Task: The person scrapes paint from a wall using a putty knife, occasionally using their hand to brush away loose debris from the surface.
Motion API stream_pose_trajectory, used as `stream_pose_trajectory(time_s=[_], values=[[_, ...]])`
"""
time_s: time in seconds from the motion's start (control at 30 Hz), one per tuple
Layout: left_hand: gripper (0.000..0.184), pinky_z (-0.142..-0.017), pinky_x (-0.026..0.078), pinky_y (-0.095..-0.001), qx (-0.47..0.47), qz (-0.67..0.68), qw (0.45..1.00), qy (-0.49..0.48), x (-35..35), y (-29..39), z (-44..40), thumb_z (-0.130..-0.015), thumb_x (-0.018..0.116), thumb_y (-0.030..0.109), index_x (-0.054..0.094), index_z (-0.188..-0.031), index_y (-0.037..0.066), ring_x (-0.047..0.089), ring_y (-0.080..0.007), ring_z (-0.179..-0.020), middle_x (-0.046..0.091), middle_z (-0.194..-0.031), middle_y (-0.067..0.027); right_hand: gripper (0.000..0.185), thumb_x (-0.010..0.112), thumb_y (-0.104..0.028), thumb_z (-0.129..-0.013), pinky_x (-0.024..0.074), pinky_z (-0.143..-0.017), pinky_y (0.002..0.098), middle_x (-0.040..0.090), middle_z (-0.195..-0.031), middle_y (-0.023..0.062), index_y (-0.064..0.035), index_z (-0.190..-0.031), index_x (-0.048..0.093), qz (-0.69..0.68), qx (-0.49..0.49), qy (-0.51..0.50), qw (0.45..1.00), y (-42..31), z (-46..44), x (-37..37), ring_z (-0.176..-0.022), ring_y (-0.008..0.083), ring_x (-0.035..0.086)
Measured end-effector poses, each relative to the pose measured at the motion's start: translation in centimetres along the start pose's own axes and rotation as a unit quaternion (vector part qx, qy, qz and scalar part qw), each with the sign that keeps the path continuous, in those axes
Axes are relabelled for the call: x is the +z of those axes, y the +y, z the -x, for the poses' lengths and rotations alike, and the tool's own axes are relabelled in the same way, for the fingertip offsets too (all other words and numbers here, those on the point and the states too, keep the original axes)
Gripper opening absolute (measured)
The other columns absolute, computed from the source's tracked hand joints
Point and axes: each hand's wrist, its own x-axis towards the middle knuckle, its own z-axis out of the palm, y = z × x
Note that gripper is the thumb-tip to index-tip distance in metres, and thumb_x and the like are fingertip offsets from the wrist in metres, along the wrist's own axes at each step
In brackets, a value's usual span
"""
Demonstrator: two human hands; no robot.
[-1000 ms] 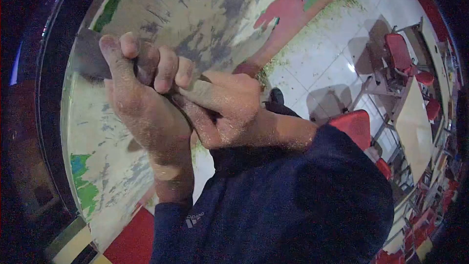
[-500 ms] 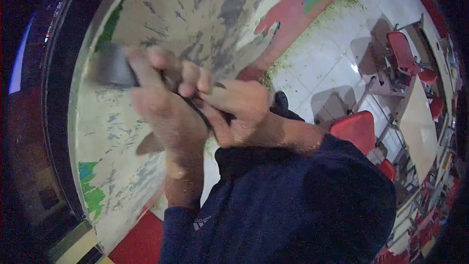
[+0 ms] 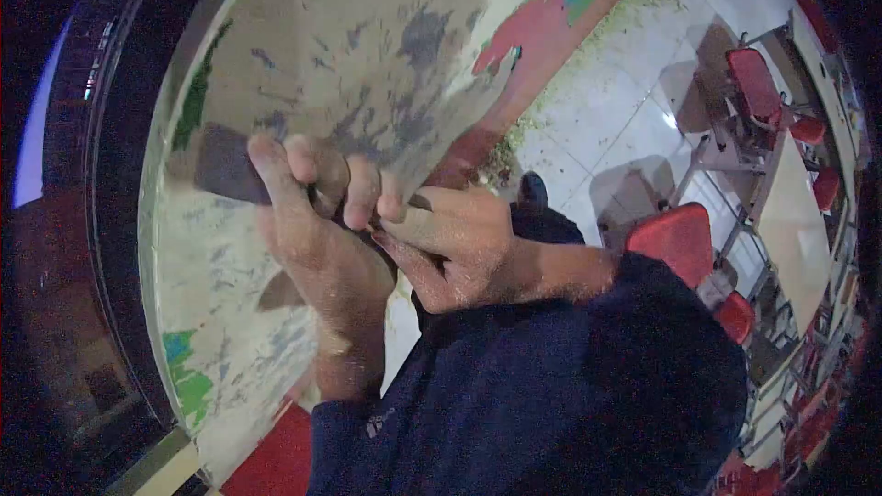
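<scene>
A paint scraper with a flat, dark, wide blade (image 3: 230,165) lies at the wall (image 3: 303,46), which is covered in patchy, flaking paint. My left hand (image 3: 322,253) is closed round the scraper just behind the blade, with one digit stretched along the blade's base and the other fingers curled over. My right hand (image 3: 455,243) is also closed, gripping the rear of the tool against the left fingers. Most of the handle is hidden by both hands. Whether the blade's edge touches the wall I cannot tell.
A red band (image 3: 542,28) runs along the wall's foot, with paint flakes (image 3: 629,0) scattered on the white tiled floor (image 3: 588,138). Red chairs (image 3: 675,239) and a pale table (image 3: 795,220) stand at the right. A dark frame (image 3: 115,174) borders the wall at the left.
The hands and scraper have shifted down in the view, along with the whole scene. The blade looks darker and less smeared now. Both hands keep their grip.
</scene>
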Motion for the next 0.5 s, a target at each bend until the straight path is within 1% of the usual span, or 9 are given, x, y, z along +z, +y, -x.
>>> stream_pose_trajectory(time_s=[0.1,0.13,0.23,0.27,0.33,0.37,0.4,0.47,0.5], values=[[0.033,-0.041,0.032,-0.0248,0.051,0.026,0.998,-0.025,0.7,0.6,-1.2,-0.095,0.039,0.043,0.040,-0.076,0.015,0.028,-0.0075,-0.043,0.031,-0.057,0.0048,0.020,0.066,-0.009,-0.068,0.0386,-0.041,0.0358,0.043,-0.060,0.0075,-0.0083,-0.087,0.061,0.000,-0.004,-0.019,1.000,0.3,-1.4,-0.4,-0.046,0.0241,0.046],[0.033,-0.041,0.032,-0.0249,0.030,0.094,0.994,-0.035,0.6,1.4,-1.7,-0.094,0.039,0.044,0.041,-0.077,0.015,0.028,-0.0076,-0.043,0.032,-0.058,0.0048,0.019,0.066,-0.009,-0.068,0.0387,-0.041,0.0358,0.043,-0.060,0.0072,-0.0085,-0.086,0.061,-0.014,-0.022,-0.002,1.000,-0.1,-2.6,-0.3,-0.047,0.0239,0.046],[0.034,-0.042,0.031,-0.0247,0.022,0.010,1.000,0.009,0.7,1.3,-0.8,-0.095,0.038,0.045,0.040,-0.077,0.016,0.027,-0.0080,-0.043,0.030,-0.056,0.0047,0.012,0.065,-0.003,-0.074,0.0394,-0.040,0.0315,0.051,-0.062,0.0098,-0.0015,-0.086,0.063,-0.007,0.003,-0.047,0.999,-0.6,-1.6,-0.8,-0.047,0.0244,0.054],[0.035,-0.042,0.031,-0.0246,0.012,0.018,0.999,-0.029,0.8,0.5,0.0,-0.095,0.038,0.045,0.040,-0.076,0.016,0.027,-0.0085,-0.043,0.028,-0.055,0.0044,0.012,0.064,-0.004,-0.074,0.0409,-0.041,0.0308,0.052,-0.064,0.0103,-0.0018,-0.086,0.063,-0.008,-0.018,-0.033,0.999,-0.1,-0.9,-1.1,-0.048,0.0249,0.055],[0.036,-0.042,0.031,-0.0250,0.004,0.018,0.999,0.040,1.6,0.2,-0.7,-0.095,0.037,0.046,0.039,-0.074,0.016,0.027,-0.0087,-0.043,0.027,-0.054,0.0043,0.021,0.067,-0.009,-0.069,0.0391,-0.040,0.0338,0.047,-0.062,0.0084,-0.0061,-0.089,0.062,0.005,-0.002,-0.030,1.000,1.0,-1.0,-0.7,-0.047,0.0235,0.050],[0.036,-0.042,0.031,-0.0252,-0.013,0.010,0.997,0.077,1.7,0.0,-0.6,-0.095,0.037,0.046,0.039,-0.074,0.016,0.027,-0.0088,-0.043,0.026,-0.054,0.0042,0.023,0.068,-0.009,-0.068,0.0382,-0.040,0.0344,0.046,-0.061,0.0079,-0.0066,-0.090,0.062,0.002,-0.002,-0.028,1.000,0.9,-1.0,-0.7,-0.047,0.0230,0.049],[0.036,-0.042,0.031,-0.0265,0.020,0.035,0.999,-0.010,1.2,0.3,-1.0,-0.095,0.038,0.044,0.039,-0.073,0.016,0.027,-0.0088,-0.043,0.027,-0.054,0.0041,0.025,0.069,-0.010,-0.067,0.0373,-0.039,0.0350,0.045,-0.059,0.0075,-0.0071,-0.091,0.062,0.000,-0.002,-0.027,1.000,0.7,-1.1,-0.8,-0.046,0.0225,0.048],[0.035,-0.042,0.032,-0.0268,-0.009,0.102,0.994,-0.038,0.8,1.3,-1.2,-0.095,0.038,0.043,0.038,-0.073,0.016,0.028,-0.0087,-0.043,0.027,-0.054,0.0040,0.025,0.068,-0.009,-0.067,0.0370,-0.039,0.0346,0.044,-0.058,0.0072,-0.0070,-0.091,0.062,-0.026,-0.013,-0.028,0.999,0.6,-1.6,-0.5,-0.046,0.0223,0.048],[0.035,-0.042,0.032,-0.0265,-0.010,0.088,0.996,-0.019,1.2,1.2,-0.9,-0.095,0.038,0.043,0.038,-0.073,0.016,0.028,-0.0087,-0.044,0.027,-0.055,0.0042,0.025,0.068,-0.009,-0.067,0.0368,-0.039,0.0344,0.043,-0.058,0.0071,-0.0070,-0.091,0.062,-0.038,-0.022,-0.024,0.999,0.5,-1.8,-0.3,-0.046,0.0221,0.048]])
